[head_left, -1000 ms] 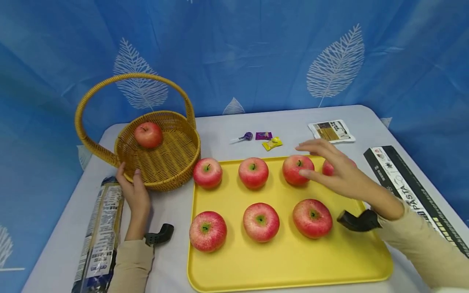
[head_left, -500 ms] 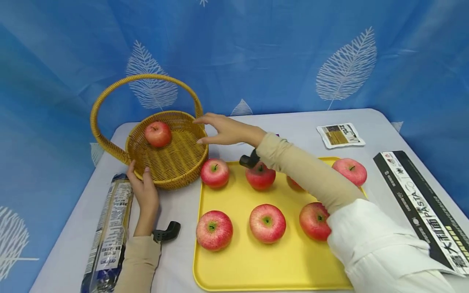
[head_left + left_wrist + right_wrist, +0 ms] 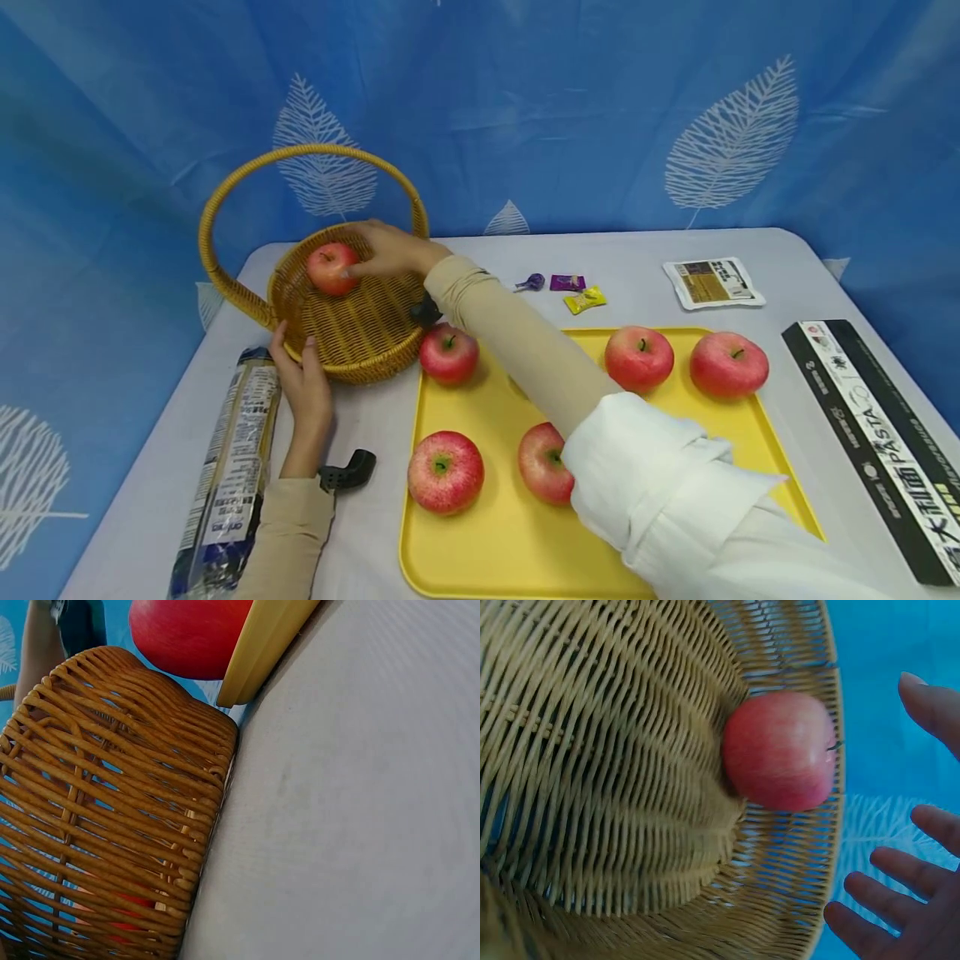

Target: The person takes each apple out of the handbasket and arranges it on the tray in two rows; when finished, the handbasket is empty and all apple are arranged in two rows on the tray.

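Note:
A brown wicker basket [image 3: 360, 321] with a tall arched handle stands at the back left of the table, one red apple [image 3: 332, 268] inside against its far-left wall. My right hand [image 3: 390, 248] reaches over the basket beside that apple. In the right wrist view its fingers [image 3: 911, 874] are spread, with a gap to the apple. My left hand [image 3: 306, 392] touches the basket's near-left side with extended fingers. To the right, a yellow tray [image 3: 510, 550] holds several apples, including a back-left apple [image 3: 448, 354] and a front-left apple [image 3: 446, 472]. My right arm hides part of the tray.
A long plastic packet [image 3: 232, 467] lies left of my left forearm. At the back are a lollipop [image 3: 532, 282], a purple candy [image 3: 567, 282] and a yellow candy [image 3: 585, 300]. A white pouch [image 3: 712, 283] and a black pasta box [image 3: 877, 442] lie on the right.
My right hand has swept left from above the tray's back-right apples to the basket's inside. My left hand keeps its place at the basket. The head view has shifted slightly.

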The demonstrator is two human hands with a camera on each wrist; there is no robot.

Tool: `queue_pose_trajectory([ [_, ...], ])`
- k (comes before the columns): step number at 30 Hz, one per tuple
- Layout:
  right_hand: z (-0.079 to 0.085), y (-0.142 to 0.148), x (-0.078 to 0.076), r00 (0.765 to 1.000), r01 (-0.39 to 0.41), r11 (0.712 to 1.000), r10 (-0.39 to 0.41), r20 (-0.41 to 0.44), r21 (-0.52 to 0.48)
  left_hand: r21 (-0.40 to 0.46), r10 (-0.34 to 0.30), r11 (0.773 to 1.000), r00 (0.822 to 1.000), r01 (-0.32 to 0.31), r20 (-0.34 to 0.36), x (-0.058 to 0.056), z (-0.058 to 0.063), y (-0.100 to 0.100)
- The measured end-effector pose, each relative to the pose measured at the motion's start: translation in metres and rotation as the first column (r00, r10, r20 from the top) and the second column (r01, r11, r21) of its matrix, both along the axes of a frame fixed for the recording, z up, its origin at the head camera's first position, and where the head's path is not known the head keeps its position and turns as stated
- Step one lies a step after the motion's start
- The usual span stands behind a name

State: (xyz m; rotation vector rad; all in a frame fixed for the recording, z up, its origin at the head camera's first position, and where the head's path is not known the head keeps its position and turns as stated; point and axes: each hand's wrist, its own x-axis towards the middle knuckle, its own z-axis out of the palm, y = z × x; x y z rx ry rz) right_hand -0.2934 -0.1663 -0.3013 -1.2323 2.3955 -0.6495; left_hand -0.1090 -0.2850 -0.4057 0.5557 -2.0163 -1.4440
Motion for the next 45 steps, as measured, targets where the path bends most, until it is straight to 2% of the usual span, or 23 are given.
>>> queue_pose_trajectory([
  [6, -0.010, -0.009, 0.000, 0.996, 0.060, 0.998, -0.059, 0.062, -0.020, 0.010, -0.019, 1.000, 1.000, 0.019, 0.008, 0.000, 0.001, 0.004],
  [13, -0.026, -0.026, 0.014, 0.982, 0.115, 0.992, -0.106, 0.157, -0.052, -0.004, -0.005, 1.000, 1.000, 0.005, -0.001, 0.003, 0.000, 0.003],
  [20, -0.042, -0.037, 0.025, 0.927, 0.198, 0.964, -0.125, 0.355, -0.177, 0.017, -0.015, 1.000, 1.000, 0.015, 0.008, 0.002, 0.001, 0.005],
  [25, -0.046, -0.044, 0.032, 0.913, 0.227, 0.948, -0.128, 0.386, -0.222, 0.037, -0.013, 0.999, 1.000, 0.013, -0.001, 0.006, 0.017, 0.014],
  [28, -0.045, -0.050, 0.034, 0.923, 0.199, 0.958, -0.111, 0.369, -0.208, 0.035, -0.005, 0.999, 1.000, 0.006, -0.022, 0.010, 0.027, 0.017],
  [30, -0.044, -0.054, 0.036, 0.931, 0.158, 0.971, -0.085, 0.356, -0.181, 0.029, -0.005, 1.000, 0.999, 0.006, -0.037, 0.010, 0.027, 0.015],
  [33, -0.044, -0.054, 0.036, 0.951, 0.088, 0.987, -0.042, 0.306, -0.137, 0.013, -0.007, 1.000, 0.999, 0.007, -0.040, 0.007, 0.018, 0.010],
  [37, -0.044, -0.055, 0.040, 0.960, 0.007, 0.994, 0.023, 0.280, -0.106, 0.008, 0.023, 1.000, 0.999, -0.022, -0.038, 0.002, 0.006, 0.001],
  [41, -0.044, -0.056, 0.044, 0.974, -0.039, 0.996, 0.058, 0.219, -0.086, 0.020, 0.023, 1.000, 0.998, -0.022, -0.053, 0.001, 0.001, -0.002],
  [45, -0.037, -0.054, 0.047, 0.984, -0.090, 0.995, 0.095, 0.150, -0.041, 0.005, 0.018, 1.000, 0.999, -0.018, -0.036, 0.001, 0.000, -0.001],
])
